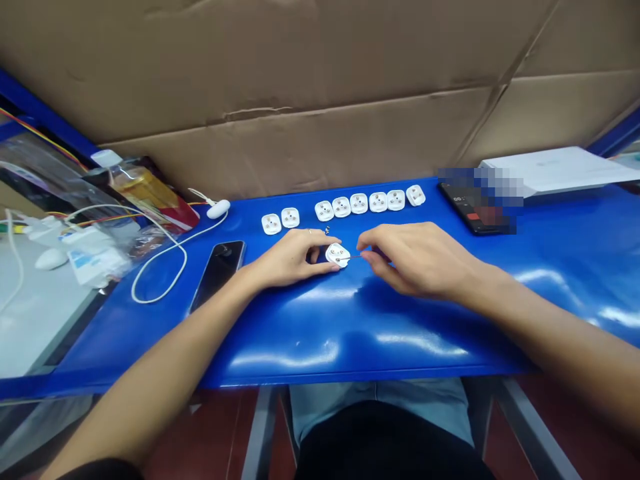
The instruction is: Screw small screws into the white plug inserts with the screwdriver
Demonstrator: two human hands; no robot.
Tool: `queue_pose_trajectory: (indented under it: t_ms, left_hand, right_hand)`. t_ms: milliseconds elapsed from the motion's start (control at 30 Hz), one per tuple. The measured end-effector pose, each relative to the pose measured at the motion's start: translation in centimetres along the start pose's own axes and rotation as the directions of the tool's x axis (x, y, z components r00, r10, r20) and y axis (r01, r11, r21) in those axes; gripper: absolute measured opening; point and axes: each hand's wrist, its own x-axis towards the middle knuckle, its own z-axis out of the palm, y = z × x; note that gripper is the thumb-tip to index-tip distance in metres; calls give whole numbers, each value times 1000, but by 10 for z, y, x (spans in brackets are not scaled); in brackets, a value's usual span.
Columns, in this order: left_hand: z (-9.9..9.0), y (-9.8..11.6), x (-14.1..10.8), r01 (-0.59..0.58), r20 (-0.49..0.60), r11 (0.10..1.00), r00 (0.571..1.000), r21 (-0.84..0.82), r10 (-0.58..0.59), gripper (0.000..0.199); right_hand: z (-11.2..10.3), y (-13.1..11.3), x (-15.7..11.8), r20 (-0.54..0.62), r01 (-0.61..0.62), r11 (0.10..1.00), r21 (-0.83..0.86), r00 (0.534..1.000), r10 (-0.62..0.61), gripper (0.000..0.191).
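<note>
Between the thumb and fingers of my left hand [297, 257] is a small white plastic housing [339, 253] with metal contacts inside, held just over the blue table surface. My right hand [420, 259] pinches a thin rod-like tool [354, 257], whose far end reaches into the housing; its exact kind is too small to tell. A small metal part [327, 230] lies just behind my left fingers. Several similar white housings [359, 203] stand in a row along the back, and two more [290, 217] sit behind my left hand.
A dark phone [219, 270] lies left of my left forearm, beside a white cable [186, 257]. A bottle [145, 193] and white adapters [90, 253] are farther left. Another phone [473, 208] and a white box [555, 170] are at the right. Cardboard [325, 100] walls the back.
</note>
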Motion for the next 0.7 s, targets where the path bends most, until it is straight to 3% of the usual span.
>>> queue_pose_trajectory:
  t_ms: [167, 300, 500, 700]
  left_hand:
    - [0, 0, 0, -18, 7, 999, 1000, 28, 18, 43]
    - [1, -1, 0, -13, -10, 999, 1000, 38, 14, 43]
    - [0, 0, 0, -7, -3, 999, 1000, 38, 7, 42]
    - [0, -1, 0, -6, -6, 1000, 1000, 23, 6, 44]
  right_hand:
    - [-4, -2, 0, 33, 11, 1000, 23, 999, -12, 30]
    - [-5, -4, 0, 42, -19, 1000, -12, 999, 19, 18]
    - [-1, -5, 1, -20, -14, 1000, -24, 1000, 14, 20]
    - [-4, -3, 0, 35, -70, 998, 6, 997, 70, 21]
